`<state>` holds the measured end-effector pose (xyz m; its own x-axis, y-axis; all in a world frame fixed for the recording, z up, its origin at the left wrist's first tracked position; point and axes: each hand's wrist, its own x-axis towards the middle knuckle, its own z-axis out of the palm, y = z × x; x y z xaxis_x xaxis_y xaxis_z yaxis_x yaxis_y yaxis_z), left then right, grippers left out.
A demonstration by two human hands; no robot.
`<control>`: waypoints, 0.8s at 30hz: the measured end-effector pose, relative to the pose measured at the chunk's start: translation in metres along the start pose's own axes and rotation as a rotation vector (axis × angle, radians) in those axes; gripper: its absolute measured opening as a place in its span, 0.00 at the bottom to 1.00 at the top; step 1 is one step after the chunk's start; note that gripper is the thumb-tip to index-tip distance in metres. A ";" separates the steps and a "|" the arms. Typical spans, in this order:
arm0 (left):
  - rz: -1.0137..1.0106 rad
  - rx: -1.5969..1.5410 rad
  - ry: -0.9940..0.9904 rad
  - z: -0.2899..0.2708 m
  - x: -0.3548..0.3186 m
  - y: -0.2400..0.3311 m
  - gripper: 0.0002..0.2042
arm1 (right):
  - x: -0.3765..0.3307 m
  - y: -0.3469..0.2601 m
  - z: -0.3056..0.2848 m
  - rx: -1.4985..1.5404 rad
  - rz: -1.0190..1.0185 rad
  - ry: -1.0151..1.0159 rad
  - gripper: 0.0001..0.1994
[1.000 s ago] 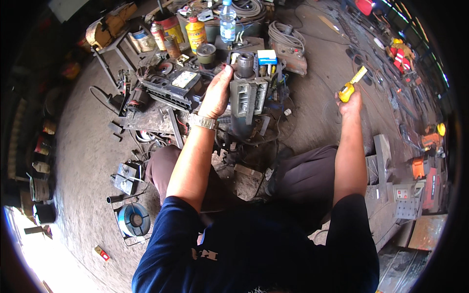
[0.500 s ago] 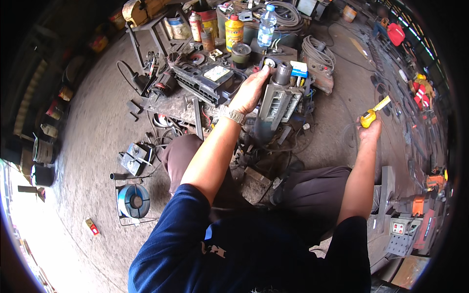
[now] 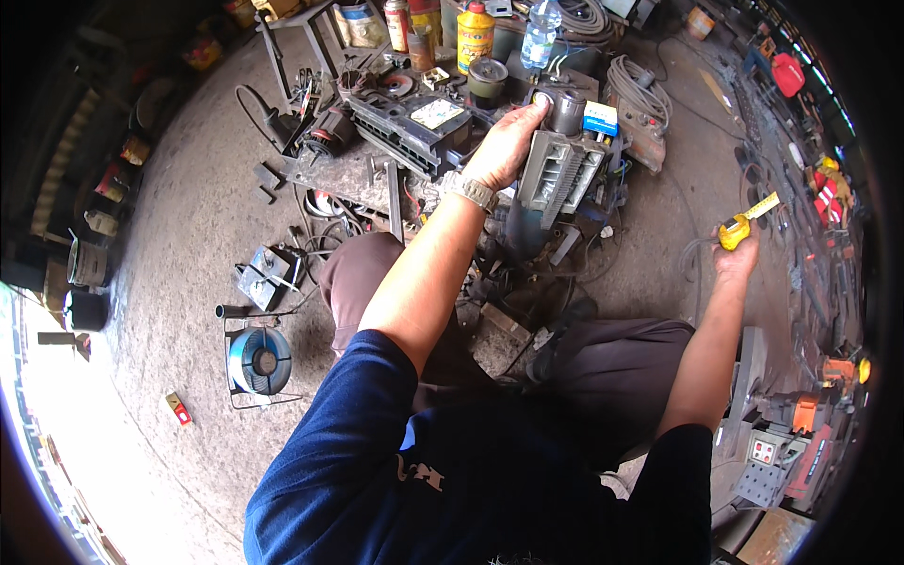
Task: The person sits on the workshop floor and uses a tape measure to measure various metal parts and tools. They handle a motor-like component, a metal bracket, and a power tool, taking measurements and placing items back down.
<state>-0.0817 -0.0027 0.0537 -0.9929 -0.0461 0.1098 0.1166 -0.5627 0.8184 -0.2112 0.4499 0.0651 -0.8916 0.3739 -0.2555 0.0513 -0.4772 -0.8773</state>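
In my right hand (image 3: 737, 252), held out to the right over the floor, is a yellow tape measure (image 3: 734, 231) with a short length of its blade (image 3: 763, 204) sticking out. My left hand (image 3: 513, 146), a watch (image 3: 471, 190) on its wrist, is closed at the edge of a dark metal piece beside an upright steel cylinder (image 3: 566, 112). Its far fingers are hidden. Just below the cylinder is a grey ribbed metal part (image 3: 562, 177), tilted toward me. A small blue and white box (image 3: 600, 119) sits to the cylinder's right.
A cluttered low workbench (image 3: 363, 188) carries an angle grinder (image 3: 327, 132), a dark case (image 3: 424, 132), a lidded pot (image 3: 487, 80), a yellow bottle (image 3: 475, 40) and a water bottle (image 3: 540, 36). Coiled cable (image 3: 636, 89) lies beyond. A blue wire spool (image 3: 260, 361) stands on the floor left.
The whole view has shifted, so the bench and both hands appear farther right, and the bench slightly higher. Both hands keep their holds; the tape blade's short length looks unchanged.
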 end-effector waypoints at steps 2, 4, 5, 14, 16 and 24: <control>-0.001 -0.020 -0.027 -0.002 0.002 0.000 0.22 | 0.005 -0.002 -0.003 0.007 0.010 -0.021 0.16; 0.011 0.003 -0.073 0.002 0.001 0.000 0.21 | 0.003 -0.002 -0.002 0.011 0.016 -0.011 0.16; -0.011 -0.035 -0.065 0.005 0.000 0.000 0.20 | 0.002 -0.002 -0.001 0.012 0.019 -0.006 0.16; 0.059 -0.082 -0.131 0.003 0.004 -0.012 0.17 | -0.001 -0.001 0.005 0.011 -0.016 0.005 0.17; 0.091 -0.074 -0.061 0.005 0.003 -0.011 0.17 | 0.002 -0.004 0.000 0.010 -0.040 -0.008 0.17; 0.175 -0.124 0.076 -0.024 0.000 -0.004 0.16 | -0.001 -0.004 0.008 0.030 -0.051 -0.012 0.16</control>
<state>-0.0827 -0.0205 0.0363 -0.9573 -0.2109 0.1976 0.2880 -0.6374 0.7147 -0.2139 0.4447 0.0724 -0.8982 0.3884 -0.2059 -0.0072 -0.4814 -0.8765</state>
